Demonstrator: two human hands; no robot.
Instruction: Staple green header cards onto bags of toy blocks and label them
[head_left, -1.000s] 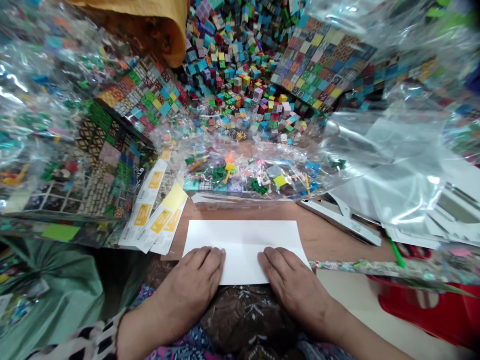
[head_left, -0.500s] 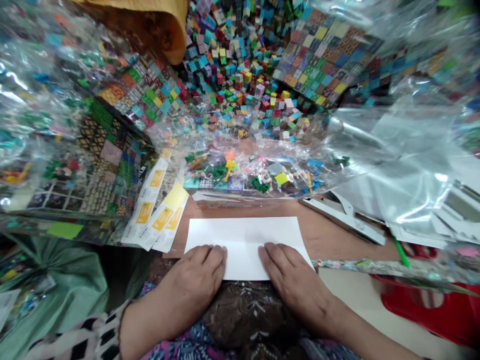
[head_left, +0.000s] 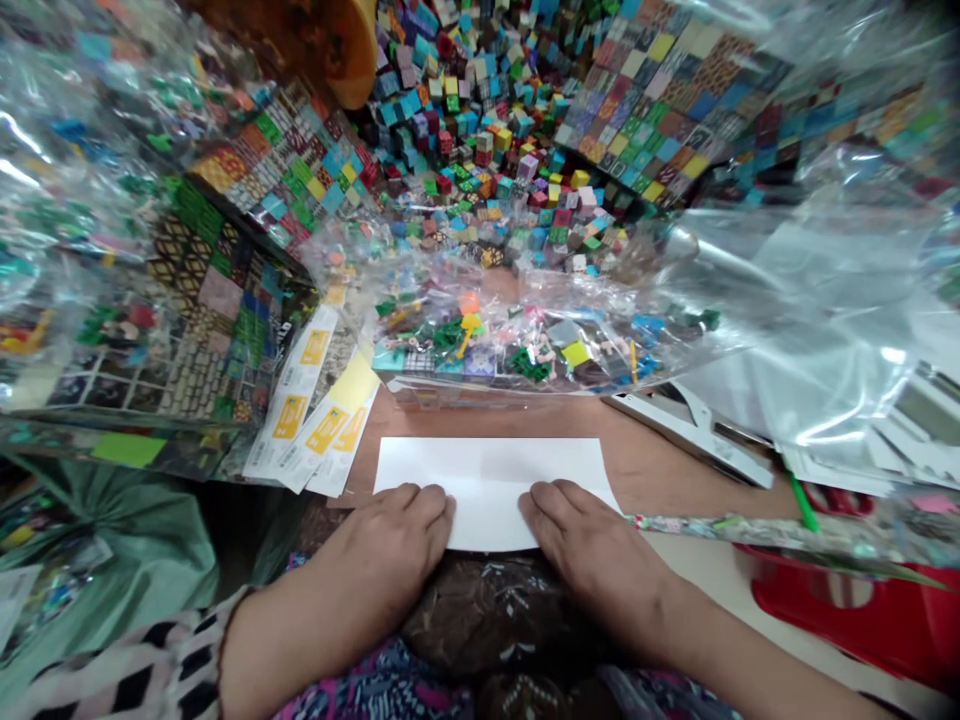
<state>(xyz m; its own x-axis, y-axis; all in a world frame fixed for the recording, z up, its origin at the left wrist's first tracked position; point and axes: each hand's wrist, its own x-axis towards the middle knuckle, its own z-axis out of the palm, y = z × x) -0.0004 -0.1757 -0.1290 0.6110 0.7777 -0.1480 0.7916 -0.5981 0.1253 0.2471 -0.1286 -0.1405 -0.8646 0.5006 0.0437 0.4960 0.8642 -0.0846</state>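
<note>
A white sheet of paper [head_left: 487,490] lies at the near edge of the brown tabletop, its near edge bowed slightly over my lap. My left hand [head_left: 397,530] grips its near left corner, fingers together on top. At the near right corner my right hand [head_left: 581,535] holds it the same way, knuckles bent and the thumb hidden. Both hands are apart, with the middle of the sheet bare between them. Just beyond the sheet rests a clear plastic bag [head_left: 517,345] of small coloured toy pieces.
A stapler [head_left: 690,435] and a green pen [head_left: 801,500] lie to the right, near red scissors handles [head_left: 840,500]. Printed label strips [head_left: 307,430] lie left. Many small cubes [head_left: 487,150] are heaped at the back. A red stool [head_left: 840,610] stands below right, a green sack [head_left: 112,530] below left.
The sheet's near edge has become a little more bowed, and less of the sheet's depth shows. Both hands keep their hold and have barely shifted. The view has moved slightly.
</note>
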